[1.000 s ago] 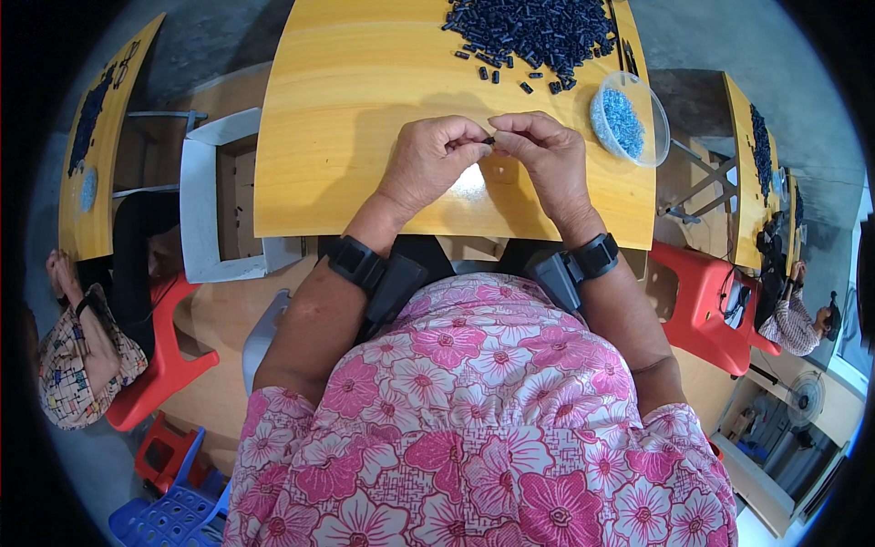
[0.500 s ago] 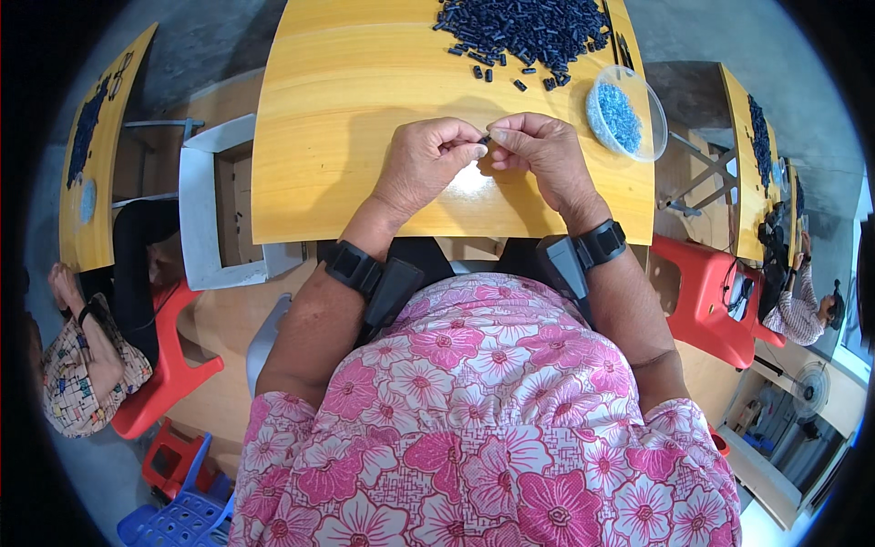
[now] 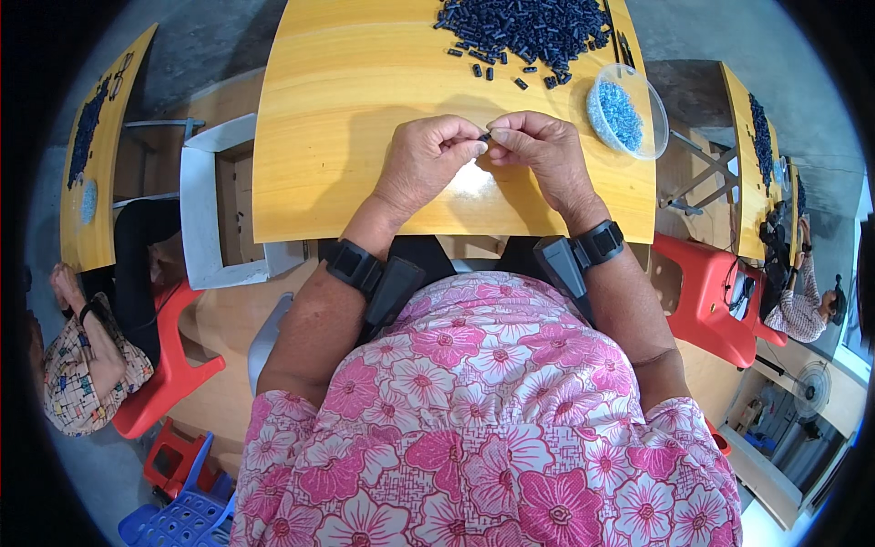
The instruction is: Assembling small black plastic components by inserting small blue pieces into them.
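Note:
Both hands meet just above the near part of the yellow wooden table (image 3: 337,91). My left hand (image 3: 428,159) pinches a small black plastic piece (image 3: 484,138) between thumb and fingertips. From the other side, my right hand (image 3: 542,155) closes thumb and forefinger at the end of that piece; whether it grips the piece or something tiny is too small to make out. Farther back lies a heap of similar small black pieces (image 3: 524,32), with several strays at its near edge. To the right of my right hand stands a clear round tub (image 3: 654,118) holding tiny light-blue transparent parts (image 3: 620,118).
Thin dark tools (image 3: 625,50) lie behind the tub at the table's right edge. A white open box (image 3: 205,219) is left of the table, a red stool (image 3: 697,301) to its right. People sit at side tables (image 3: 100,173) on both sides.
Both hands hold nearly the same pose around the small black piece. The fingertips have shifted only very slightly.

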`<state>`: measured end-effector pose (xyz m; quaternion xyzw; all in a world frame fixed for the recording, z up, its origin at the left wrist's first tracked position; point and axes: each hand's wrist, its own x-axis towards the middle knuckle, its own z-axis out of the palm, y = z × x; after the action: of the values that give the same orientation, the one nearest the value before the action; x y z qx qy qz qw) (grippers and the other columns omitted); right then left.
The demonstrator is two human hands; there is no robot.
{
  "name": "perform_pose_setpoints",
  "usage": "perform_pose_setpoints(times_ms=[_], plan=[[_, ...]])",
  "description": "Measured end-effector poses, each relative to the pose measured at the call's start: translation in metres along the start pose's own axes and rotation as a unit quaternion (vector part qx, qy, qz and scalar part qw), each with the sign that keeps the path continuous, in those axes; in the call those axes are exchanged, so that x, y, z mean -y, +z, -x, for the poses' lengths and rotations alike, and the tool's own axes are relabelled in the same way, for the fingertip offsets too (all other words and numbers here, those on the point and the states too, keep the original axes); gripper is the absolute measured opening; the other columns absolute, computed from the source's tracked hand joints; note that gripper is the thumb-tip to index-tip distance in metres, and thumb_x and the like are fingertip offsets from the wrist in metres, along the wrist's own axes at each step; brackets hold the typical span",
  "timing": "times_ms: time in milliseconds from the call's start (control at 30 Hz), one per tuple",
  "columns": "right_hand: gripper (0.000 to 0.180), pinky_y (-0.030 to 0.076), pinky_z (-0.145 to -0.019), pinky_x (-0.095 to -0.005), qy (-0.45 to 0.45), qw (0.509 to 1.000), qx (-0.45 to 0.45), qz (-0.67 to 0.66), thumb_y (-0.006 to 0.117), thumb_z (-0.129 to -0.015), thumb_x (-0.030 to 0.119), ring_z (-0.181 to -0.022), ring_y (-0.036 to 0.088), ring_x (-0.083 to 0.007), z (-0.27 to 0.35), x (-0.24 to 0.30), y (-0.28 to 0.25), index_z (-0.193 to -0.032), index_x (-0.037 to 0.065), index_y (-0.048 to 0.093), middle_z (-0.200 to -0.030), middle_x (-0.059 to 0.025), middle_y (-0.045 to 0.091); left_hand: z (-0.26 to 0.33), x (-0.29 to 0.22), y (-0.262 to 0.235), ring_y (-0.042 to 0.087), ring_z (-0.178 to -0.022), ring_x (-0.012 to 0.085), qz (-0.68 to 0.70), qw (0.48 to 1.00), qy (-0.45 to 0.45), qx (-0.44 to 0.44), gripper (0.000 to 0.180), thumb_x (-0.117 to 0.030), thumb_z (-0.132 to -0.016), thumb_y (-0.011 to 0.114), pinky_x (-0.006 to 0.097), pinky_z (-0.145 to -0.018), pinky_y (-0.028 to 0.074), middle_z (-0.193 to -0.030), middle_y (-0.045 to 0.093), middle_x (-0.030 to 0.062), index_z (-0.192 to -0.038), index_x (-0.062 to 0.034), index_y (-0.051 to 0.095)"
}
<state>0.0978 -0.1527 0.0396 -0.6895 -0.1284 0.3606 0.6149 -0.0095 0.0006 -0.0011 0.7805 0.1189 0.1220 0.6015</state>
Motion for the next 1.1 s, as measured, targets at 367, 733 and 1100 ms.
perform_pose_setpoints(times_ms=[367,733,1100], plan=[[0.010,0.057,-0.074,-0.0258,-0.036,0.997,0.023,-0.065,0.064,-0.093,0.001,-0.076,0.067,-0.0128,0.000,-0.011,0.003,-0.100,-0.005,0.068,-0.086,-0.0082,0.070,0.000,0.001,-0.001,0.067,-0.082,0.0092,0.023,1.000,0.000,0.007,0.010,-0.004,-0.090,0.070,0.025,-0.076,0.055,-0.087,0.073,0.0042,-0.098,0.0017,0.072],[0.014,0.057,-0.076,-0.0282,0.033,0.989,0.074,-0.124,0.059,-0.098,0.007,-0.080,0.067,-0.0151,-0.009,-0.019,-0.002,-0.106,-0.004,0.063,-0.091,-0.0092,0.068,0.000,-0.003,-0.004,0.068,-0.083,0.0090,0.074,0.997,-0.009,0.018,0.011,-0.004,-0.091,0.067,0.025,-0.077,0.055,-0.088,0.073,0.0038,-0.100,0.0022,0.072],[0.019,0.057,-0.072,-0.0270,0.092,0.978,0.104,-0.156,0.055,-0.102,0.015,-0.074,0.066,-0.0145,-0.017,-0.019,-0.006,-0.106,-0.003,0.062,-0.087,-0.0075,0.066,-0.001,0.003,-0.001,0.066,-0.081,0.0085,0.092,0.995,-0.023,0.012,0.012,-0.005,-0.091,0.068,0.024,-0.077,0.054,-0.088,0.072,0.0029,-0.101,0.0023,0.070]])
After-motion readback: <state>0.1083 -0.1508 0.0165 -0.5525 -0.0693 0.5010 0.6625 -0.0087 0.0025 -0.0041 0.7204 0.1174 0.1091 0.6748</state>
